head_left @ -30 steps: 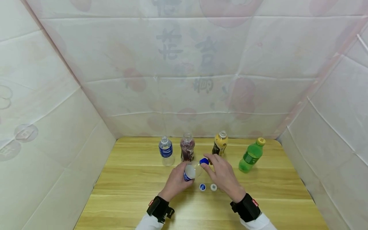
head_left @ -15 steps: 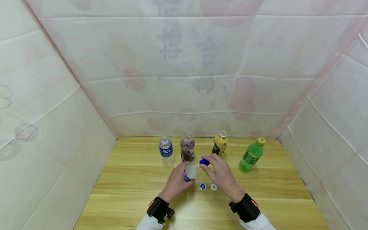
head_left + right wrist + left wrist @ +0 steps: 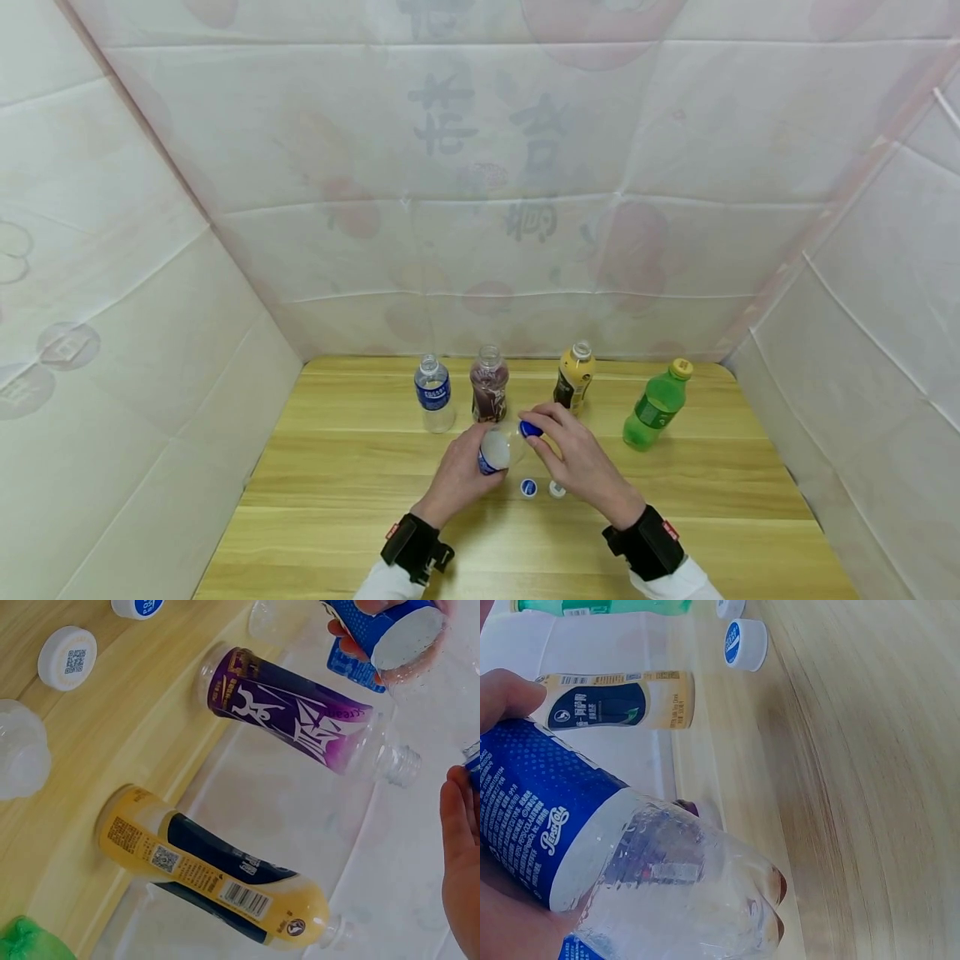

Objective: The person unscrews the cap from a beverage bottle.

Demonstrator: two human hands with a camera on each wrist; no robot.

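My left hand (image 3: 459, 473) curls round a tilted, blue-labelled bottle (image 3: 495, 451); my right hand (image 3: 585, 468) pinches the blue cap (image 3: 530, 428) at its neck, seated or loose I can't tell, partly hiding a white cap (image 3: 556, 490).

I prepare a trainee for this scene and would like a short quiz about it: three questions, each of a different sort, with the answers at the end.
1. How many loose white caps are visible on the table? A) one B) two C) four
2. True or false: the green bottle stands without its cap.
3. Fill in: the left grip holds a clear bottle, while the right grip pinches a ____ cap.

Key: 1. B. 2. False; its yellow cap is on. 3. blue.
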